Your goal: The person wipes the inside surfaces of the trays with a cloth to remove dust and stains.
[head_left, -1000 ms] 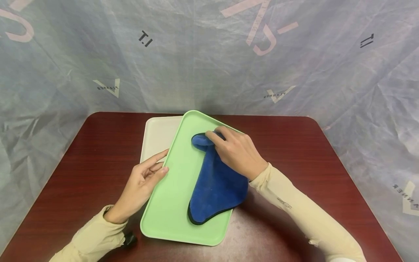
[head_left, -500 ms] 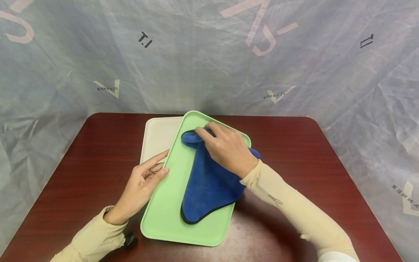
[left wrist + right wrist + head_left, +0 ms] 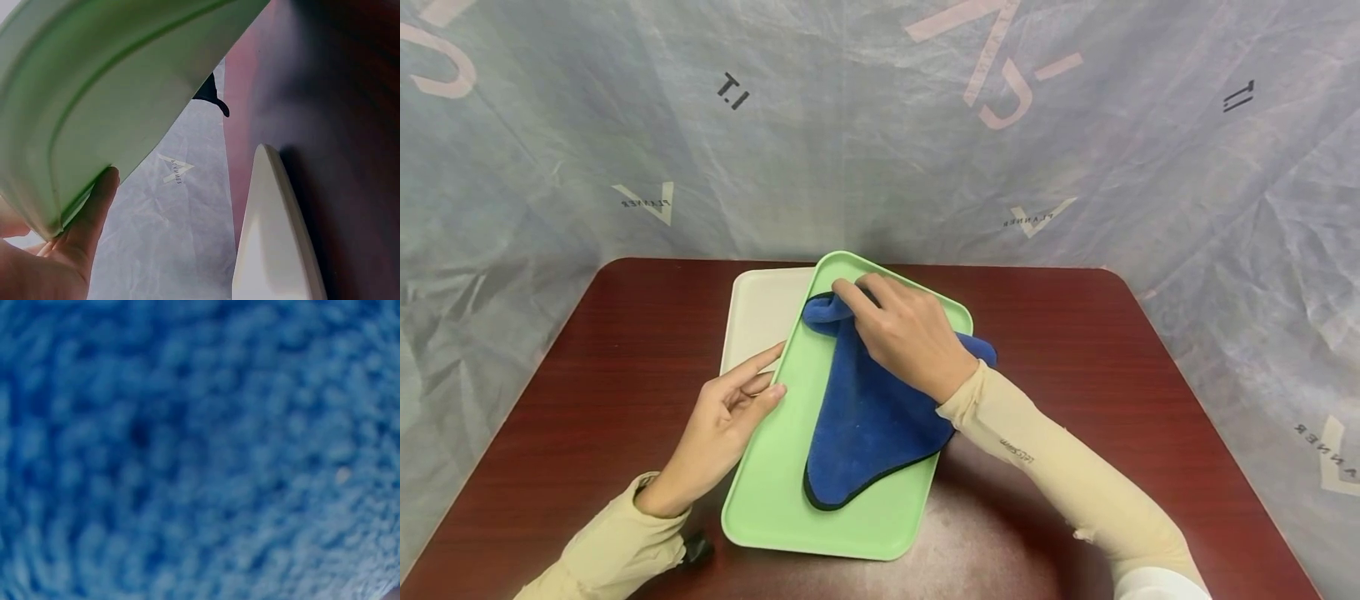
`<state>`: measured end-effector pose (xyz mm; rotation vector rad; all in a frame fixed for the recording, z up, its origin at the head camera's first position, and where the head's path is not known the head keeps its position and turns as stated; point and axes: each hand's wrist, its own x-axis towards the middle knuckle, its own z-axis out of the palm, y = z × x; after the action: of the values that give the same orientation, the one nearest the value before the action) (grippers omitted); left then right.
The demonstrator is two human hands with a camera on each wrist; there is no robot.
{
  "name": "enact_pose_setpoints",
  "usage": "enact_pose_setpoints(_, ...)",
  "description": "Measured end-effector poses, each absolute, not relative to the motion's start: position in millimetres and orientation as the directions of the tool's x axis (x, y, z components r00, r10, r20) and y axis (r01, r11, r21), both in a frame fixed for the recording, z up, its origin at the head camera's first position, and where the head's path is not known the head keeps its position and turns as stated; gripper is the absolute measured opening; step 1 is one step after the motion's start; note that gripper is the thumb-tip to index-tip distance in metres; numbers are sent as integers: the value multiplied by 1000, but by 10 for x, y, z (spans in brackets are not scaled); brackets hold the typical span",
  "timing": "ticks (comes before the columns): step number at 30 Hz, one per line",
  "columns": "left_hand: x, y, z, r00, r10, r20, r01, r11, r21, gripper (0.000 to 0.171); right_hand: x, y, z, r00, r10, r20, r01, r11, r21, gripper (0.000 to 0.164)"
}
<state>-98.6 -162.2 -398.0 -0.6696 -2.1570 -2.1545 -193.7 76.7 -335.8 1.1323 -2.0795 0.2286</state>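
In the head view a light green tray is held tilted above the table by my left hand. The thumb lies on its left rim and the other fingers reach beneath, as the tray's underside in the left wrist view shows. My right hand grips a bunched part of a blue cloth with black edging, against the tray's upper face. The cloth drapes down the tray and past its right rim. Blurred blue pile fills the right wrist view, hiding the right fingertips.
A white tray lies on the dark red table, partly hidden behind the green one. A small black object sits by the left sleeve. Grey printed sheeting hangs around the table.
My right hand has slid the blue cloth left and slightly upward across the green tray, by less in the latest half second. The left hand and the tray have hardly moved.
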Motion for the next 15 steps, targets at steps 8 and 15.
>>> enact_pose_setpoints(8, -982, -1615, -3970, -907, 285, 310, 311, -43, 950, 52, -1930, 763, -3358, -329, -655, 680, -785, 590, 190, 27)
enact_pose_setpoints(15, -990, -1613, -3990, -902, 285, 325, 328, -36, 944, 51, -1914, 781, -3361, -339, -648, 682, -783, 596, 177, 27)
